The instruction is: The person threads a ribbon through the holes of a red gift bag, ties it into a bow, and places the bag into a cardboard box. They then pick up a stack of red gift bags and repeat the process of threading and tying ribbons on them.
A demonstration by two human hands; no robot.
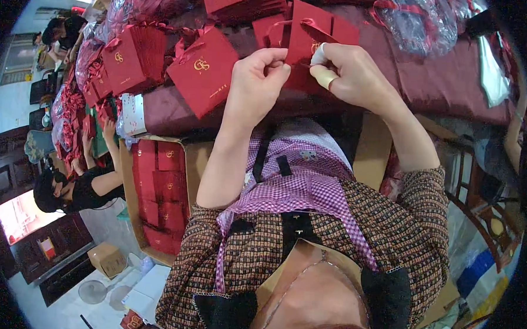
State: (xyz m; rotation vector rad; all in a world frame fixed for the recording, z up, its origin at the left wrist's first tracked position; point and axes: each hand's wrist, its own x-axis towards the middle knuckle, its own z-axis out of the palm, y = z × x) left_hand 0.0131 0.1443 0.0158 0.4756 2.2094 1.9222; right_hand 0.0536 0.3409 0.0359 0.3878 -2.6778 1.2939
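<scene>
A small red paper gift bag point(304, 60) with a gold print and a red ribbon stands upright before me at the table's near edge. At its left edge, the fingertips of my left hand point(260, 79) are pinched together on it. My right hand point(352, 74) is closed against its front by the ribbon, wearing a white cover and a yellowish cover on the fingers. What exactly lies between the right fingertips is hidden. Left of my hands, another red gift bag point(204, 73) lies tilted, its ribbon at the top.
Stacked red bags point(130, 59) stand farther left, and another pile point(244, 5) lies at the back. Clear plastic wrapping point(425, 24) sits at the far right on the dark red tablecloth point(431, 83). Below the table, a carton point(189, 179) holds red bags. A co-worker point(68, 188) reaches in from the left.
</scene>
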